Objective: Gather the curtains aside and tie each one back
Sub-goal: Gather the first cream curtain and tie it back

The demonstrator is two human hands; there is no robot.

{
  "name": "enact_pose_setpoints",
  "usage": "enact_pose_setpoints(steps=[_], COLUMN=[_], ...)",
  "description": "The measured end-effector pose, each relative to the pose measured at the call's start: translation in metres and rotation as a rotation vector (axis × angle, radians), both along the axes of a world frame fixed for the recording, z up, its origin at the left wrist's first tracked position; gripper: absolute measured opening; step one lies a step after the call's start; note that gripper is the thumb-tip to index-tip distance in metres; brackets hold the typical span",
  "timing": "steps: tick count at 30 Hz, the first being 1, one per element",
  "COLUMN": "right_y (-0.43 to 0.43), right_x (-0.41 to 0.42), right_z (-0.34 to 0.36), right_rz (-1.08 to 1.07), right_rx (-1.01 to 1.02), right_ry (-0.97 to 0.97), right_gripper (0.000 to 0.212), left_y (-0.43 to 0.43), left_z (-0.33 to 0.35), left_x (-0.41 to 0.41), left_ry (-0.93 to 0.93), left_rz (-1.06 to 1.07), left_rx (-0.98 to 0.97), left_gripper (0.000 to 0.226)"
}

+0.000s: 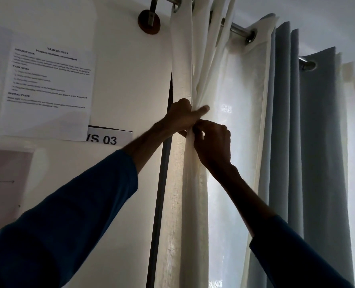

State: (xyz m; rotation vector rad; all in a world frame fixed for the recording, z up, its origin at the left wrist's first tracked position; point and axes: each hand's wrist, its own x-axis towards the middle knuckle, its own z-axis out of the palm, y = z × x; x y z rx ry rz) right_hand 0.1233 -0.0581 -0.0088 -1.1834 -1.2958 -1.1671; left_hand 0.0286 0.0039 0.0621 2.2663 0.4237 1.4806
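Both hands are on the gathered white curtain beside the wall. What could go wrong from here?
1. The left hand holds the gathered white sheer fabric curtain bunched; if its grip loosens while the right hand pinches the fabric just below, the folds may spread out.
2. A hard downward pull could strain the eyelets on the shiny metal curtain rod.
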Motion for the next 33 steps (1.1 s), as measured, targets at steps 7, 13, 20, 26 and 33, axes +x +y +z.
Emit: enact_pose_setpoints(steps=[7,13,20,26,33], right_y=[-0.02,-0.038,-0.037,-0.03,-0.006], right_x=[0.028,0.103,0.12,0.103,0.032], right_z=[0.001,0.02,0.024,0.031,0.04], right_rz=[0.195,-0.153,-0.222,-0.143,-0.01], right_rx=[0.028,0.111,0.164,0.192,0.075], right_ry=[-0.016,0.538,0.558,0.426,0.307], right_gripper=[0.014,0.07,0.048,0.017,0.017], left_y=[0.002,0.008,0.014,0.019,0.022], left_z=[0.002,0.002,0.006,0.005,0.001], left_x=[0.001,-0.006,-0.007,-0.008,-0.008], left_ry=[0.03,0.028,0.032,0.036,0.028], left_rz=[0.18,0.215,0.262,0.274,0.274], left_rx=[0.142,0.164,0.235,0.269,0.283], left_gripper=[0.022,0.037,0.042,0.046,0.047])
